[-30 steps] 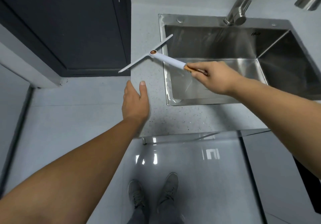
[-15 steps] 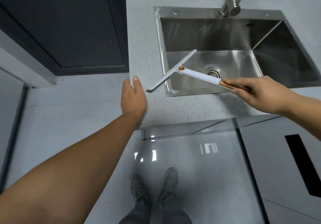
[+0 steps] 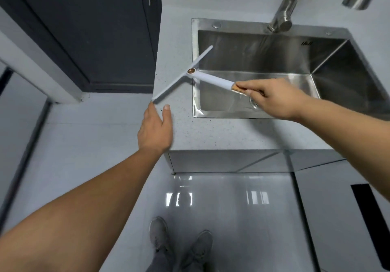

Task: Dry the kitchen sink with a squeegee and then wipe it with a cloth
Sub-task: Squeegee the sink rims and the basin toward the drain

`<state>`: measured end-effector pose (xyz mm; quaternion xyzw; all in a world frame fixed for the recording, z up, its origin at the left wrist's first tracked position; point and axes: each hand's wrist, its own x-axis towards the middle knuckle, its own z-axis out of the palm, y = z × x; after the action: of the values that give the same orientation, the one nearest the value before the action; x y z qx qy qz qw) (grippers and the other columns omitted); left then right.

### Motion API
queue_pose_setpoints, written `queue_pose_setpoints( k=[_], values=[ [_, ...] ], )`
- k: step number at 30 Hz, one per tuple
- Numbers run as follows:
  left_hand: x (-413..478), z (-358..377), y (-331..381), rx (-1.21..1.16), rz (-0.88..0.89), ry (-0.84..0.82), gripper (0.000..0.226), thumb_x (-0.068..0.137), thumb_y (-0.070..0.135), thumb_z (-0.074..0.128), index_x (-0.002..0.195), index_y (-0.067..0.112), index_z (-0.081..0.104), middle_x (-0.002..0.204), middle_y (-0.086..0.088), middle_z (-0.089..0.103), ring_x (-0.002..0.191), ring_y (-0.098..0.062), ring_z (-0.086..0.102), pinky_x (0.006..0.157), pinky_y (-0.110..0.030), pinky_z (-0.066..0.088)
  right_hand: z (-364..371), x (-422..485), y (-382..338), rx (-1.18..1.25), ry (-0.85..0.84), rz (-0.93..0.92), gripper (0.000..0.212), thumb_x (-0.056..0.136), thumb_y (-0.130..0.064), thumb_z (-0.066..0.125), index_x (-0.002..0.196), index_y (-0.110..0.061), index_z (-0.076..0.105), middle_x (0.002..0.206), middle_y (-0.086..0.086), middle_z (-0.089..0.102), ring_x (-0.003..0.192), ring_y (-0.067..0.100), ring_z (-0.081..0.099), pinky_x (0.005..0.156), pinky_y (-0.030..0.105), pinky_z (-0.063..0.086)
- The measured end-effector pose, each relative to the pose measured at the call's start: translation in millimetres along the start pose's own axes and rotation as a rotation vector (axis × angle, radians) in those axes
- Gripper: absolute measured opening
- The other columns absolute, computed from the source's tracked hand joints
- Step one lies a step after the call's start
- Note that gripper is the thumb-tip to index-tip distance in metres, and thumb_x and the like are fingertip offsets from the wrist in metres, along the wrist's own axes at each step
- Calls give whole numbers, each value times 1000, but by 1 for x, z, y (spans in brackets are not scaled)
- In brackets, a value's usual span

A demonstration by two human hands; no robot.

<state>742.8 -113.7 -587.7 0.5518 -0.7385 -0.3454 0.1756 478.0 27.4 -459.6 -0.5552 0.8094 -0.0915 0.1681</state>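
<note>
A stainless steel sink (image 3: 195,94) is set into the speckled grey counter (image 3: 211,132). My right hand (image 3: 274,98) grips the wooden end of a white T-shaped squeegee (image 3: 211,77) over the basin. Its blade slants across the sink's left rim and out over the counter's left edge. My left hand (image 3: 156,128) rests at that left edge of the counter, fingers apart, just below the blade's lower tip. It holds nothing. No cloth is in view.
A steel faucet (image 3: 282,16) rises behind the sink, and the drain (image 3: 254,103) shows beside my right hand. A dark door (image 3: 88,31) stands to the left of the counter. Glossy cabinet fronts (image 3: 232,208) and my shoes (image 3: 179,242) are below.
My right hand has swung the squeegee back to the left, so the blade now crosses the sink's left rim again. My left hand has stayed at the counter's edge.
</note>
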Motion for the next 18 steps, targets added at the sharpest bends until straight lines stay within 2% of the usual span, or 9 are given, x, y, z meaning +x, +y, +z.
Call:
queue_pose_setpoints(
  k=[3, 7, 9, 11, 13, 14, 15, 16, 18],
  values=[
    [0, 2, 1, 8, -5, 49, 64, 97, 63, 21, 133, 15, 46, 133, -10, 56, 115, -30, 57, 91, -40, 41, 10, -5, 10, 37, -45, -52, 37, 99, -41, 46, 133, -51, 54, 90, -13, 70, 69, 11, 60, 64, 34, 50],
    [-3, 1, -2, -122, -84, 129, 53, 96, 62, 29, 109, 13, 42, 90, 4, 54, 81, -16, 57, 74, -37, 43, 0, -20, 47, 27, -40, -65, 38, 96, -41, 49, 133, -47, 57, 93, -10, 74, 60, 2, 56, 57, 23, 38],
    [-2, 0, 0, -99, -88, 127, 57, 95, 63, 28, 118, 12, 40, 95, 2, 57, 85, -19, 59, 75, -38, 43, -5, -29, 56, 20, -48, -85, 40, 95, -40, 49, 134, -43, 59, 78, -19, 69, 58, -3, 54, 52, 17, 34],
    [-2, 1, 2, -37, -72, 98, 64, 95, 64, 27, 131, 13, 39, 122, -6, 59, 105, -26, 59, 85, -40, 44, -10, -35, 61, 2, -61, -109, 38, 96, -36, 52, 132, -43, 59, 64, -23, 64, 57, -5, 54, 50, 14, 38],
    [-1, 2, 5, 4, -49, 82, 65, 96, 62, 28, 138, 14, 39, 139, -8, 52, 119, -28, 54, 95, -44, 44, -22, -42, 70, -37, -90, -132, 38, 95, -36, 53, 132, -43, 59, 77, -32, 70, 60, -3, 58, 58, 10, 43],
    [-1, 2, 5, 17, -38, 77, 65, 97, 61, 29, 140, 13, 38, 143, -9, 50, 123, -29, 52, 99, -46, 43, -28, -46, 76, -52, -116, -140, 39, 94, -40, 52, 133, -43, 58, 95, -29, 73, 69, -1, 63, 68, 15, 48],
    [-1, 1, 5, 34, -23, 75, 65, 98, 60, 31, 141, 12, 37, 144, -9, 48, 125, -29, 51, 100, -47, 43, -34, -51, 84, -58, -137, -147, 42, 92, -45, 49, 133, -45, 57, 114, -20, 73, 79, 3, 67, 76, 27, 54],
    [-1, 1, 5, 53, -11, 73, 65, 98, 59, 32, 142, 11, 37, 143, -9, 48, 126, -29, 50, 101, -47, 43, -41, -56, 93, -52, -147, -155, 44, 89, -51, 46, 132, -47, 56, 122, -14, 70, 84, 9, 70, 78, 35, 56],
    [0, 2, 7, 86, -4, 64, 64, 98, 58, 35, 140, 9, 38, 140, -11, 49, 124, -31, 51, 102, -49, 44, -55, -69, 114, -32, -144, -156, 44, 84, -55, 46, 128, -56, 54, 119, -11, 72, 83, 15, 71, 74, 39, 58]
  ],
)
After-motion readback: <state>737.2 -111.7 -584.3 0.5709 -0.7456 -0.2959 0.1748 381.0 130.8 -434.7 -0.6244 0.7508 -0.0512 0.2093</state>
